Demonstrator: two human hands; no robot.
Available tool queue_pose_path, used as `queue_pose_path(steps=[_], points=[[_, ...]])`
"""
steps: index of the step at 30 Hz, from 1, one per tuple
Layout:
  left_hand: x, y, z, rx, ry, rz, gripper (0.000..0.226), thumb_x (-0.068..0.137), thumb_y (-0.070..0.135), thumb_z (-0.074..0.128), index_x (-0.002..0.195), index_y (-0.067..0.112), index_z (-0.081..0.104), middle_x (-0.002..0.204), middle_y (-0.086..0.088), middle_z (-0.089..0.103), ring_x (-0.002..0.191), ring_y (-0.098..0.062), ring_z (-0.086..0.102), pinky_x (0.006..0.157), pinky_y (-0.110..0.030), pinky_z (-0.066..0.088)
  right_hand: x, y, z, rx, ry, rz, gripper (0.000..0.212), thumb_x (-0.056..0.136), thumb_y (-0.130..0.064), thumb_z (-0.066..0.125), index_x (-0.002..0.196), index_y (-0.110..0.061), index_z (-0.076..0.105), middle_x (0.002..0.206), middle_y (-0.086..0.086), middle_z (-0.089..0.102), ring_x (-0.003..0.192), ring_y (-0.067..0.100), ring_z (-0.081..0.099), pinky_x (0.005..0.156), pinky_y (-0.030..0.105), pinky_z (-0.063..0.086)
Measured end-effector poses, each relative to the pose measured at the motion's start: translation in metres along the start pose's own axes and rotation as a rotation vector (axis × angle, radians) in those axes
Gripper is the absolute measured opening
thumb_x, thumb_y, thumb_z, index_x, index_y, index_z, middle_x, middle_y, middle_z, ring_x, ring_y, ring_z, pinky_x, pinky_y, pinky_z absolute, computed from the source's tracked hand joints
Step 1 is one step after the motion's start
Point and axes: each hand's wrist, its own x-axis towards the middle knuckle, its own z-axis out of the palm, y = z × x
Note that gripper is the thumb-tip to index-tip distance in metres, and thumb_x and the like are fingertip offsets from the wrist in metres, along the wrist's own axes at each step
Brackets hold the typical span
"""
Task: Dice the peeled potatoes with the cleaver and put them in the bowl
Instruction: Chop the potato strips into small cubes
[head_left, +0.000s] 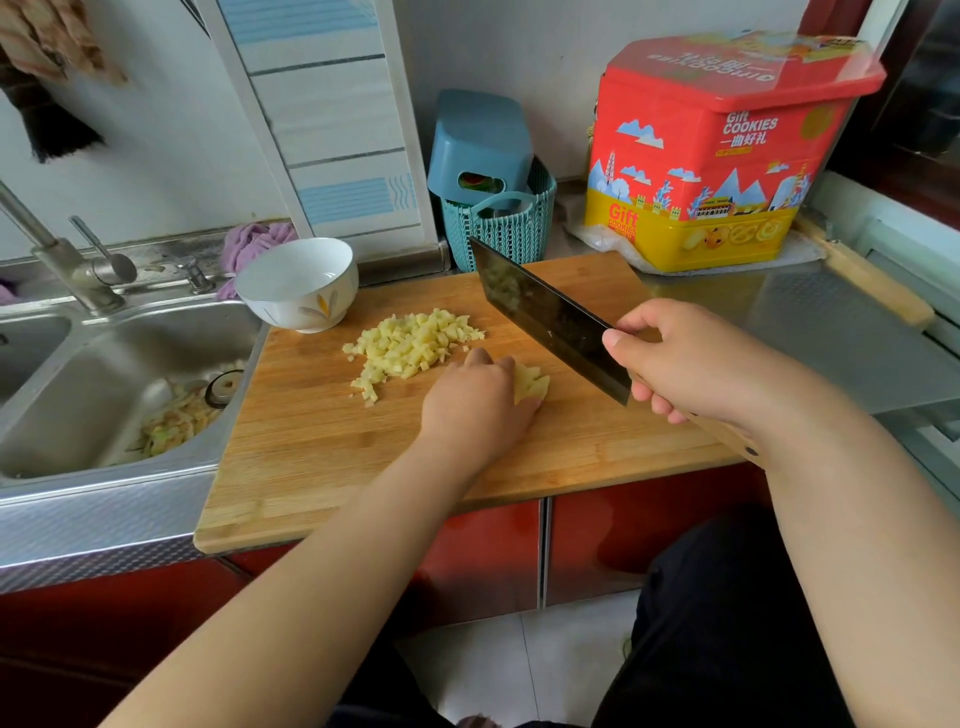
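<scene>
A heap of small yellow potato dice (410, 345) lies on the wooden cutting board (322, 457), left of centre. My left hand (475, 402) presses down on a stack of potato strips (532, 387) just right of the heap; most of the stack is hidden under my fingers. My right hand (685, 358) grips the wooden handle of a dark cleaver (545, 317). Its blade is raised above the board and angled toward the back left, with bits of potato stuck to its side. A white bowl (298, 283) stands at the board's back left corner and looks empty.
A steel sink (104, 395) with peelings and a tap is left of the board. Behind the board stand a teal basket (511, 228) with a blue container and a large red and yellow cookie tin (711, 156). Steel counter extends to the right.
</scene>
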Motion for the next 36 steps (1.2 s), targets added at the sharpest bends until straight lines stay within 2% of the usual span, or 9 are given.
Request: queue_pose_path(steps=[7,11,15,18,22,26,31,33,36], points=[[-0.009,-0.010,-0.004,-0.279,-0.108,-0.136,0.081,0.084,0.052,0.068,0.150,0.019,0.034,0.146,-0.006,0.043,0.131,-0.025,0.043,0.108,-0.039,0.040,-0.004,0.002,-0.004,-0.065,-0.079,0.015,0.020,0.103,-0.036,0.042,0.115,-0.026,0.055,0.080,0.008,0.066,0.061,0.016,0.058,0.056,0.030,0.051],[-0.018,-0.032,-0.013,-0.536,-0.170,-0.148,0.078,0.078,0.040,0.078,0.144,0.025,0.039,0.135,0.003,0.052,0.114,-0.014,0.055,0.100,-0.037,0.048,-0.005,0.004,-0.005,-0.127,-0.095,0.028,0.022,0.103,-0.037,0.040,0.111,-0.025,0.057,0.081,0.007,0.067,0.061,0.015,0.060,0.058,0.032,0.054],[-0.022,-0.050,-0.015,-0.415,-0.162,-0.141,0.052,0.078,0.040,0.078,0.121,0.027,0.050,0.101,0.013,0.060,0.096,-0.010,0.059,0.087,-0.031,0.051,-0.005,0.004,-0.003,-0.157,-0.104,0.031,0.031,0.104,-0.037,0.037,0.107,-0.019,0.062,0.080,0.008,0.067,0.061,0.017,0.060,0.059,0.032,0.055],[-0.021,-0.046,-0.013,-0.389,-0.081,-0.099,0.031,0.082,0.035,0.076,0.104,0.025,0.057,0.091,0.013,0.061,0.089,-0.010,0.059,0.076,-0.026,0.049,-0.005,0.001,0.000,-0.156,-0.120,0.030,0.030,0.104,-0.037,0.036,0.106,-0.020,0.061,0.079,0.008,0.065,0.060,0.017,0.059,0.057,0.031,0.054],[-0.021,-0.034,-0.009,-0.345,0.011,-0.068,0.022,0.083,0.039,0.073,0.091,0.027,0.057,0.091,0.008,0.062,0.086,-0.012,0.058,0.073,-0.029,0.051,-0.006,-0.002,0.004,-0.147,-0.143,0.024,0.029,0.105,-0.036,0.036,0.106,-0.020,0.060,0.079,0.008,0.064,0.061,0.016,0.058,0.055,0.030,0.053],[-0.021,-0.035,-0.005,-0.310,0.017,-0.037,0.028,0.082,0.046,0.071,0.093,0.027,0.054,0.093,0.008,0.058,0.086,-0.013,0.055,0.069,-0.026,0.045,-0.007,-0.003,0.005,-0.150,-0.148,0.023,0.031,0.105,-0.036,0.035,0.105,-0.017,0.060,0.079,0.008,0.063,0.060,0.017,0.057,0.056,0.030,0.053],[-0.013,-0.036,-0.003,-0.489,-0.057,0.069,0.058,0.072,0.068,0.063,0.107,0.026,0.044,0.125,0.005,0.037,0.114,-0.013,0.037,0.095,-0.028,0.036,-0.005,-0.002,0.003,-0.145,-0.148,0.027,0.030,0.105,-0.036,0.035,0.104,-0.019,0.059,0.080,0.009,0.064,0.060,0.017,0.058,0.056,0.030,0.054],[-0.007,-0.031,0.001,-0.483,-0.093,0.124,0.053,0.075,0.057,0.071,0.106,0.027,0.041,0.128,0.006,0.032,0.116,-0.014,0.037,0.099,-0.031,0.039,-0.005,-0.003,0.003,-0.141,-0.152,0.026,0.029,0.105,-0.036,0.035,0.100,-0.019,0.059,0.080,0.009,0.064,0.060,0.017,0.058,0.057,0.031,0.054],[0.000,-0.025,0.005,-0.446,-0.068,0.145,0.045,0.078,0.042,0.074,0.102,0.028,0.038,0.121,0.006,0.033,0.104,-0.014,0.045,0.090,-0.029,0.045,-0.005,0.000,0.004,-0.126,-0.151,0.030,0.030,0.104,-0.037,0.036,0.100,-0.019,0.060,0.078,0.008,0.064,0.059,0.016,0.058,0.057,0.031,0.055]])
